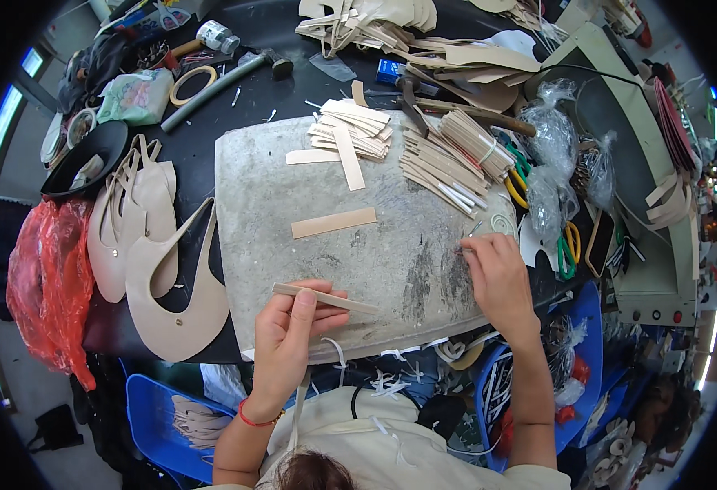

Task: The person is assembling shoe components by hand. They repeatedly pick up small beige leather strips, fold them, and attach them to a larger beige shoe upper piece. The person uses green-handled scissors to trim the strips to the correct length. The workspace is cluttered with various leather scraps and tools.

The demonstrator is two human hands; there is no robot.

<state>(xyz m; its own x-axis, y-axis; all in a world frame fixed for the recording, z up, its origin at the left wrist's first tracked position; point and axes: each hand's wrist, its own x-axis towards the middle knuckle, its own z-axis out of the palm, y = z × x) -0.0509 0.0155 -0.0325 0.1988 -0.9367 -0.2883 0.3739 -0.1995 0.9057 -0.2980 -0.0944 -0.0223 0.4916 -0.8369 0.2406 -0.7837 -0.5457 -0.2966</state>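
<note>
Your left hand point(291, 320) gripped a narrow beige strip point(350, 304) between thumb and fingers, above the near part of a stained grey slab point(264, 192). The strip ran crosswise through the grip: one end stuck out just left of your thumb, and the longer end reached right, tilted slightly toward you, into the space between your hands. Your right hand point(499, 273) was well apart from it, over the slab's right side, with thumb and forefinger drawn close together; whether they pinched anything could not be told.

Beyond the held strip, near the slab's middle and apart from both hands, a wider tan strip point(334, 222) lay flat. Farther from you sat a loose pile of pale strips point(357, 126), and to its right, bundled strips point(479, 145). A white coil point(503, 226) lay just beyond your right hand. Left of the slab, large beige cut-outs point(175, 322) rested on the black table point(203, 122) beside a red plastic bag point(48, 278).
</note>
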